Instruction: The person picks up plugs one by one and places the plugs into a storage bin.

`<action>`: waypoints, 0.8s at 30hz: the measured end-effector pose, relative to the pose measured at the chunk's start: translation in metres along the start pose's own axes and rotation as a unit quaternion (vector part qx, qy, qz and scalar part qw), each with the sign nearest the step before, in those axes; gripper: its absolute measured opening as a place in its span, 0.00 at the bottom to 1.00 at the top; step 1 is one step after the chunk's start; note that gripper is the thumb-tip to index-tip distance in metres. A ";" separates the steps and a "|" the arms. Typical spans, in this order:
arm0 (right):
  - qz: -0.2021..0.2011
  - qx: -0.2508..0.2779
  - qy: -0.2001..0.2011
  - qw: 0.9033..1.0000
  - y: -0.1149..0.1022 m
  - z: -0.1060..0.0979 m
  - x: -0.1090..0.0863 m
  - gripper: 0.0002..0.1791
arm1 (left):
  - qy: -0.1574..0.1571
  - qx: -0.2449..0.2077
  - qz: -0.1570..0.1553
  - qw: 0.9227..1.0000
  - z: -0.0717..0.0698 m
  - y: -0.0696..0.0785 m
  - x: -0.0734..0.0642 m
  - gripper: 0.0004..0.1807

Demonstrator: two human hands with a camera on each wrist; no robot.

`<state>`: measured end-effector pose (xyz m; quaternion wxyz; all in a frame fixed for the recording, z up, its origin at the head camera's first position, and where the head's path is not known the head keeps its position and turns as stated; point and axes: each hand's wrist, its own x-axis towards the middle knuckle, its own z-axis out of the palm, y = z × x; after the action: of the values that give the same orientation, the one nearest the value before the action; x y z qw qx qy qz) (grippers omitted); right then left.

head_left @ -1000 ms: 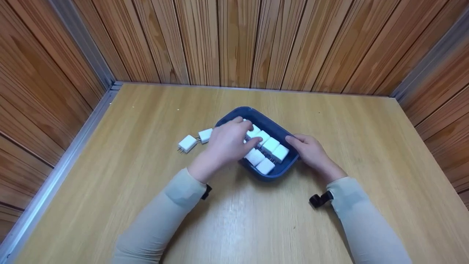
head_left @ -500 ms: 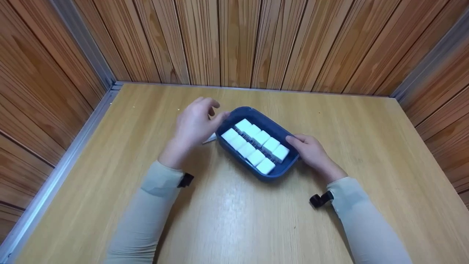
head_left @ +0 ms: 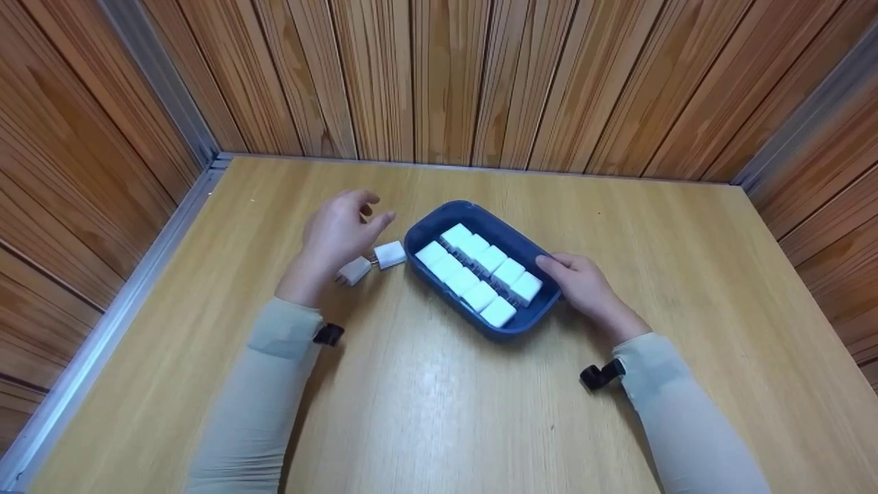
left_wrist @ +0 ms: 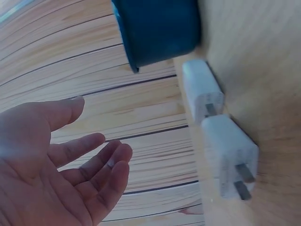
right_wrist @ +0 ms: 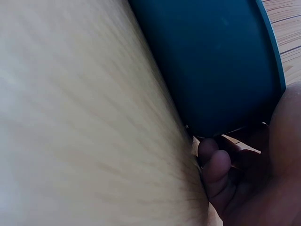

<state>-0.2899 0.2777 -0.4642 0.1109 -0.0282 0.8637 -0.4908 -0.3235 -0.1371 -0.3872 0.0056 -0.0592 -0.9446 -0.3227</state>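
Note:
Two white plug chargers lie on the table left of the tray: one charger (head_left: pixel 390 254) close to the tray's wall, the other charger (head_left: pixel 354 271) partly behind my left wrist. Metal prongs show on the nearer charger (left_wrist: pixel 230 157) in the left wrist view. My left hand (head_left: pixel 339 230) hovers above them, fingers loosely bent, palm bare. A dark blue tray (head_left: pixel 504 230) holds two rows of white chargers (head_left: pixel 461 281), prongs facing inward. At the tray's right end my right hand (head_left: pixel 583 285) grips the rim, thumb on top and fingers (right_wrist: pixel 217 165) against the outside.
The wooden table (head_left: pixel 425 412) carries the tray near its middle. Wood-panelled walls (head_left: pixel 446 82) stand at the back and both sides. A metal strip (head_left: pixel 116 309) runs along the left edge. Black wrist cameras (head_left: pixel 600 375) sit at both cuffs.
My left hand has moved out of the tray to the left, over the two loose chargers. The tray's rows, hidden before by that hand, now show fully. My right hand stays on the rim.

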 end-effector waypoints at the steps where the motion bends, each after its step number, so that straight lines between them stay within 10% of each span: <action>1: 0.002 0.000 0.000 1.000 0.000 0.000 0.000 0.36 | -0.007 0.001 -0.003 1.000 0.001 -0.001 0.001 0.29; 24: -0.005 0.000 0.005 1.000 0.002 0.001 0.001 0.34 | -0.101 0.080 0.013 0.992 0.039 -0.016 0.013 0.24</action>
<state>-0.2911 0.2779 -0.4663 0.1040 -0.0299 0.8642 -0.4914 -0.3368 -0.1249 -0.4270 -0.0807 -0.1028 -0.9623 -0.2387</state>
